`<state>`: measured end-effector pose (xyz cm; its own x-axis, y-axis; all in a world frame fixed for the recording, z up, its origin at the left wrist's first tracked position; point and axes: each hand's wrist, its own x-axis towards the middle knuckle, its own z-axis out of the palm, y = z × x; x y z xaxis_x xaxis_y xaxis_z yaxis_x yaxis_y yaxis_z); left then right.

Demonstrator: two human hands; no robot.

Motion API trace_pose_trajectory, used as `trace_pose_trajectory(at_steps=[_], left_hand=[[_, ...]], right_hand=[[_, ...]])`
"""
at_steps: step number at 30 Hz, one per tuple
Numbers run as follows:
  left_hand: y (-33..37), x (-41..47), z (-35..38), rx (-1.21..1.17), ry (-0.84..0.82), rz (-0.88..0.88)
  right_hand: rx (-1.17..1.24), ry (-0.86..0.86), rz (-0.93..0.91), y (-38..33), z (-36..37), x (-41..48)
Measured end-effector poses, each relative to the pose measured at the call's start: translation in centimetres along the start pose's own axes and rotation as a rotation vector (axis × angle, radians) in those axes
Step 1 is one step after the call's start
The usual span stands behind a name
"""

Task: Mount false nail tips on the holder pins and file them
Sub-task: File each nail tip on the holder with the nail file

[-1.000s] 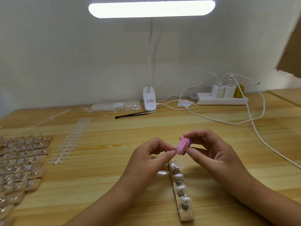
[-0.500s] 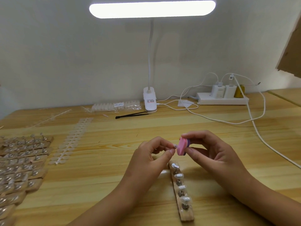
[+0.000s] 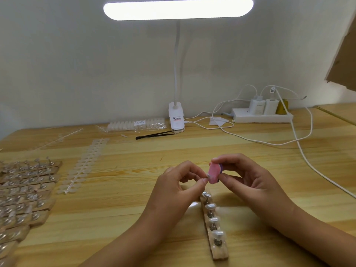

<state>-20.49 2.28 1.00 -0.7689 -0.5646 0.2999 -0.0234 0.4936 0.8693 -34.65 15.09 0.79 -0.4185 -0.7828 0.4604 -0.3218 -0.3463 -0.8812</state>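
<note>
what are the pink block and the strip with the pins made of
Pink block: probably foam with a matte abrasive face; dull, no glare, with a purple backing layer. Strip: seems bare wood, pale tan and unvarnished. Its pins look like metal, glinting grey under the nail tips.

Bare forearms [image 3: 123, 245] lead to the left grip [image 3: 173, 187] and right grip [image 3: 256, 182], fingernails [image 3: 205, 180] short and plain.
</note>
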Motion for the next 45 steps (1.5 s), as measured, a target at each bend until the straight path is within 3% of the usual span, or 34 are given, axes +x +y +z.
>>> trace_pose_trajectory(at_steps=[45], left_hand=[[-0.07,-0.09,-0.04,0.049,-0.043,0.014]], right_hand=[[-0.085,-0.012,0.024,-0.25,-0.23,-0.18]])
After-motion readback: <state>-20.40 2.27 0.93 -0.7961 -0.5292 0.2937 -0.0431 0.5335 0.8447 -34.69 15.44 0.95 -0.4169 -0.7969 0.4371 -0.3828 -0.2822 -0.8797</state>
